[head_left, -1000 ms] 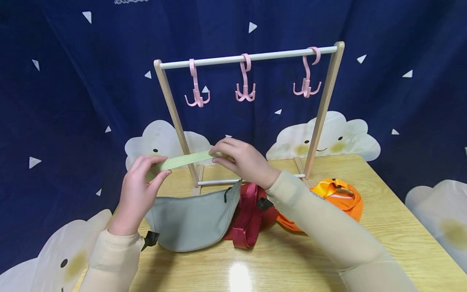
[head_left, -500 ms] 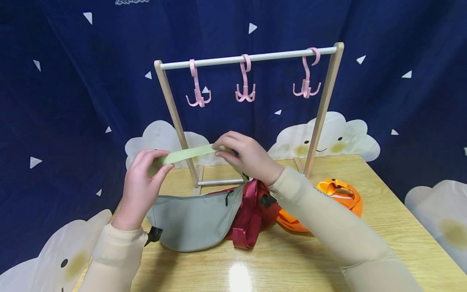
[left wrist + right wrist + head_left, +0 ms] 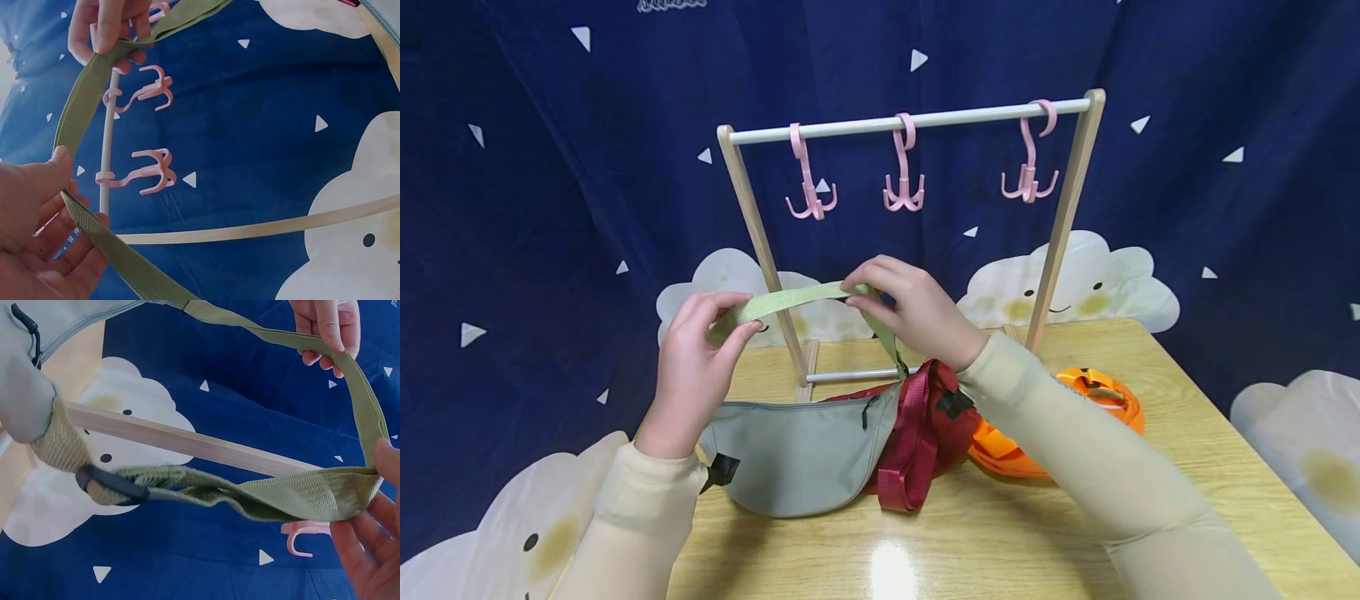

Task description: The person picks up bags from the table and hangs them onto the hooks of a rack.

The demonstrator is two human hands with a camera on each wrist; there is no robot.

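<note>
A green webbing strap [image 3: 790, 298] stretches between both hands above a grey-green waist bag [image 3: 797, 458]. Thumb and fingers of the left hand [image 3: 696, 367] pinch the strap's left part. The right hand [image 3: 917, 312] pinches it farther right, and from there the strap drops to the bag's right end. In the right wrist view a black buckle [image 3: 112, 484] joins the strap near the bag. The bag's lower part rests on the table. Behind the hands stands a rack whose white bar [image 3: 850, 127] carries three pink hooks, among them the left hook [image 3: 811, 196] and middle hook [image 3: 903, 187].
A dark red bag [image 3: 917, 450] lies against the grey-green one, under the right wrist. Farther right, an orange bag [image 3: 1112, 404] is partly hidden by the right sleeve. The rack's wooden post [image 3: 1063, 225] rises at the right. A dark blue curtain [image 3: 1225, 250] hangs behind the table.
Both hands have risen a little with the strap, and the right hand has shifted slightly right. More of the strap's right side now shows between the right hand and the bag.
</note>
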